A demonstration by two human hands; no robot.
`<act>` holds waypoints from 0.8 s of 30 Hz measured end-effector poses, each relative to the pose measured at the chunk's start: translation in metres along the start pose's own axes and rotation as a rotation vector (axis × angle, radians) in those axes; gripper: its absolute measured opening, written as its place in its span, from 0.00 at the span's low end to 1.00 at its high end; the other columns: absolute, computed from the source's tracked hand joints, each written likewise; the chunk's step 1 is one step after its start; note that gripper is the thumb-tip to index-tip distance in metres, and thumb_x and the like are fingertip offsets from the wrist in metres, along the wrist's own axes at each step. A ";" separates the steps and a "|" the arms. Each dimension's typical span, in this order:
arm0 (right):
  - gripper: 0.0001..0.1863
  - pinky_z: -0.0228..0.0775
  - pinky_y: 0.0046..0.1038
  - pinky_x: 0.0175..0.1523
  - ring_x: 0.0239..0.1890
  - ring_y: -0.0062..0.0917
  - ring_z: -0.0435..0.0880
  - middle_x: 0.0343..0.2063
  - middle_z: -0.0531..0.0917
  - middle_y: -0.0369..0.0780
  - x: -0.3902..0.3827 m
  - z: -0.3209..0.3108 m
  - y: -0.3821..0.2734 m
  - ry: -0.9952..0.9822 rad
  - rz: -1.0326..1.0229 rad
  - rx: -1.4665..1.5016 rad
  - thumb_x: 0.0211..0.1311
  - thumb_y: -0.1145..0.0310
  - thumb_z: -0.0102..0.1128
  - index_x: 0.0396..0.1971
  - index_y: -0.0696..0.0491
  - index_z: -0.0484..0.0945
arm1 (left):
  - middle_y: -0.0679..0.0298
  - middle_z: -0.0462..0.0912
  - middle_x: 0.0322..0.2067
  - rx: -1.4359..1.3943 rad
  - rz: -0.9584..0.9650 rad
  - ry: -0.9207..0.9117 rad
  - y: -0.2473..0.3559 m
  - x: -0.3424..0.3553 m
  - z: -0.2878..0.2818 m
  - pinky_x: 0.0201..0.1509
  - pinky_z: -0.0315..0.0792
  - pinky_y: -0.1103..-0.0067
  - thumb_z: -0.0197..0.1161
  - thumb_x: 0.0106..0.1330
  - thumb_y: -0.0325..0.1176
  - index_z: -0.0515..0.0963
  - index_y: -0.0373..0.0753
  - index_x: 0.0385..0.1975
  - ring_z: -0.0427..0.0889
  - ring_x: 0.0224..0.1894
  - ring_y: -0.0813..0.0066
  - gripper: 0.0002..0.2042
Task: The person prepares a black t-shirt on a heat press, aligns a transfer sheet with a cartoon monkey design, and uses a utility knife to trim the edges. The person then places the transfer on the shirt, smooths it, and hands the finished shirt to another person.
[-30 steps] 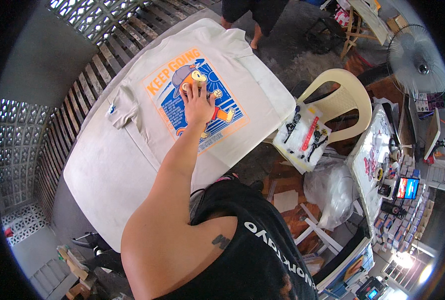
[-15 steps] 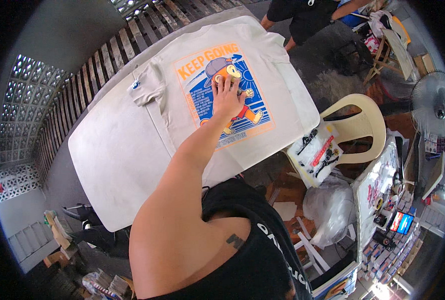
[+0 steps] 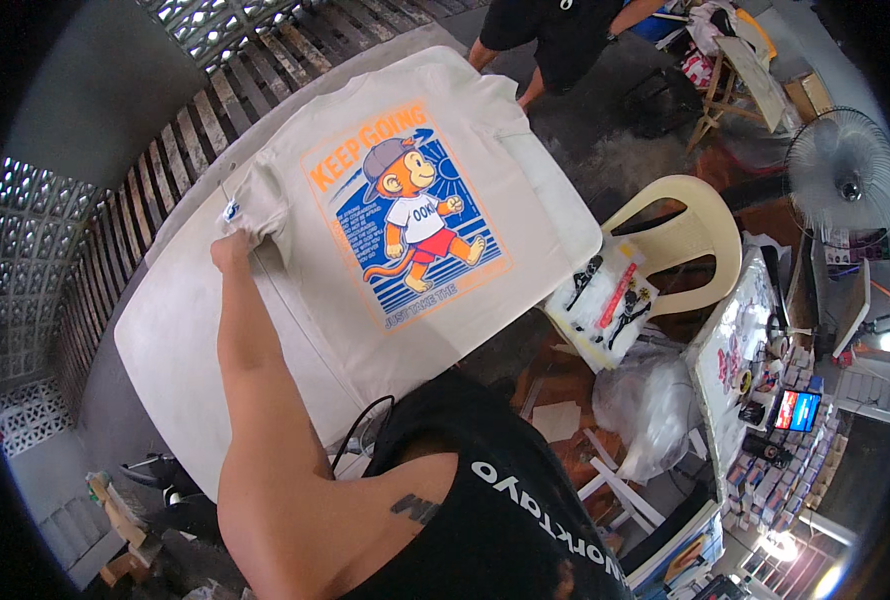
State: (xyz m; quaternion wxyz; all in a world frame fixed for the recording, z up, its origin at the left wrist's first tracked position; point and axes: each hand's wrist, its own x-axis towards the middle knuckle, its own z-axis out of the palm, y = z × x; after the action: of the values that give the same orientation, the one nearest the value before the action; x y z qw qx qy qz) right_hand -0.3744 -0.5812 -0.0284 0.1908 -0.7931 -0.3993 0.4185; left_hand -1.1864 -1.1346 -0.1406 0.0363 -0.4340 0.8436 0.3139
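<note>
A light beige T-shirt (image 3: 525,240) lies spread on a white folding table, its large print of a cartoon monkey in a cap facing up. My left hand (image 3: 231,252) is at the hem of the sleeve on the left, fingers closed on the cloth and partly hidden by it. That sleeve (image 3: 265,205) is bunched and bears a small blue mark near its edge. My right hand is out of view.
The white table (image 3: 195,340) has a bare left part. To its right stands a cream plastic chair (image 3: 720,230) holding a printed clear package (image 3: 610,305). Another person (image 3: 555,40) is beyond the far right corner. A fan (image 3: 845,185) stands farther right.
My left hand has left the print and moved left to the sleeve, closing on its hem. The monkey print is now uncovered. The whole view has shifted slightly.
</note>
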 end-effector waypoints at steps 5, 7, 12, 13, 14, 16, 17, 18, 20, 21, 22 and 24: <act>0.18 0.74 0.31 0.53 0.44 0.29 0.82 0.43 0.83 0.42 0.006 -0.013 -0.026 0.049 -0.056 -0.046 0.61 0.77 0.61 0.53 0.57 0.78 | 0.59 0.83 0.43 -0.732 0.332 -0.044 -0.019 0.043 0.024 0.45 0.77 0.75 0.70 0.63 0.35 0.76 0.32 0.50 0.83 0.41 0.69 0.20; 0.19 0.74 0.31 0.54 0.45 0.29 0.83 0.44 0.83 0.42 0.014 -0.032 -0.052 0.114 -0.141 -0.104 0.61 0.77 0.61 0.53 0.57 0.78 | 0.61 0.82 0.41 -0.961 0.385 -0.099 -0.004 0.033 0.024 0.44 0.77 0.76 0.67 0.66 0.32 0.76 0.32 0.48 0.81 0.39 0.73 0.15; 0.20 0.74 0.31 0.55 0.46 0.29 0.83 0.46 0.83 0.42 0.040 -0.128 -0.175 0.463 -0.564 -0.408 0.62 0.78 0.60 0.55 0.58 0.77 | 0.66 0.80 0.36 -1.362 0.182 -0.470 0.055 -0.051 -0.002 0.41 0.75 0.78 0.66 0.69 0.32 0.77 0.35 0.44 0.78 0.36 0.76 0.10; 0.20 0.73 0.31 0.56 0.47 0.29 0.83 0.46 0.83 0.42 0.042 -0.138 -0.210 0.508 -0.676 -0.465 0.62 0.78 0.60 0.55 0.58 0.77 | 0.67 0.79 0.35 -1.416 0.107 -0.543 0.067 -0.080 -0.013 0.41 0.75 0.78 0.66 0.70 0.33 0.77 0.37 0.42 0.78 0.35 0.77 0.09; 0.20 0.73 0.31 0.56 0.47 0.29 0.83 0.46 0.83 0.42 0.043 -0.134 -0.244 0.539 -0.787 -0.516 0.62 0.79 0.60 0.55 0.58 0.77 | 0.68 0.80 0.35 -1.359 0.182 -0.551 0.064 -0.085 -0.013 0.42 0.75 0.78 0.66 0.70 0.33 0.77 0.37 0.42 0.79 0.36 0.78 0.08; 0.21 0.73 0.31 0.57 0.47 0.30 0.83 0.47 0.83 0.43 0.039 -0.096 -0.305 0.432 -1.010 -0.591 0.62 0.79 0.60 0.56 0.58 0.77 | 0.68 0.81 0.35 -1.239 0.325 -0.570 0.062 -0.088 -0.008 0.43 0.76 0.79 0.65 0.71 0.33 0.78 0.39 0.40 0.81 0.37 0.78 0.06; 0.21 0.73 0.31 0.57 0.48 0.30 0.83 0.48 0.83 0.43 0.030 -0.056 -0.332 0.302 -1.127 -0.630 0.62 0.79 0.60 0.56 0.58 0.77 | 0.68 0.82 0.36 -1.236 0.370 -0.575 0.061 -0.095 -0.010 0.43 0.77 0.80 0.64 0.72 0.32 0.78 0.39 0.40 0.82 0.38 0.78 0.05; 0.21 0.73 0.31 0.58 0.48 0.30 0.83 0.48 0.83 0.43 0.013 -0.002 -0.349 0.141 -1.238 -0.654 0.62 0.79 0.60 0.57 0.58 0.77 | 0.68 0.83 0.37 -1.234 0.418 -0.582 0.065 -0.106 -0.011 0.43 0.78 0.80 0.63 0.72 0.31 0.78 0.39 0.39 0.83 0.38 0.78 0.04; 0.20 0.74 0.31 0.57 0.47 0.33 0.84 0.49 0.84 0.45 -0.036 0.134 -0.351 -0.280 -1.514 -0.672 0.62 0.77 0.62 0.55 0.58 0.79 | 0.66 0.84 0.38 -1.306 0.471 -0.690 0.073 -0.132 -0.019 0.44 0.79 0.80 0.61 0.73 0.29 0.77 0.38 0.39 0.84 0.39 0.77 0.03; 0.16 0.73 0.37 0.61 0.53 0.42 0.82 0.49 0.84 0.49 -0.111 0.204 -0.350 -0.346 -1.546 -0.846 0.62 0.72 0.62 0.50 0.57 0.82 | 0.64 0.85 0.40 -1.364 0.487 -0.799 0.081 -0.152 -0.028 0.44 0.80 0.79 0.61 0.73 0.29 0.77 0.38 0.39 0.85 0.40 0.76 0.03; 0.14 0.73 0.37 0.60 0.52 0.43 0.82 0.48 0.84 0.49 -0.138 0.254 -0.341 -0.537 -1.550 -0.729 0.62 0.71 0.62 0.48 0.57 0.83 | 0.63 0.85 0.41 -1.425 0.494 -0.929 0.090 -0.174 -0.035 0.45 0.81 0.78 0.60 0.74 0.28 0.77 0.37 0.39 0.86 0.41 0.75 0.02; 0.13 0.75 0.37 0.57 0.50 0.43 0.83 0.44 0.84 0.48 -0.237 0.347 -0.330 -0.833 -1.670 -0.627 0.60 0.72 0.65 0.46 0.55 0.83 | 0.62 0.85 0.41 -1.427 0.476 -0.978 0.090 -0.208 -0.061 0.46 0.82 0.75 0.59 0.74 0.27 0.76 0.36 0.40 0.86 0.41 0.73 0.02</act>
State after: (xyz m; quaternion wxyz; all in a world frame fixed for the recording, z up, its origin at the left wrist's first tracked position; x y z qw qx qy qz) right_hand -0.8920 -0.5795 0.1030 0.0502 -0.0601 -0.9596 0.2704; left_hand -1.1120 -0.9829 0.0227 0.0470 0.0151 0.4058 0.9126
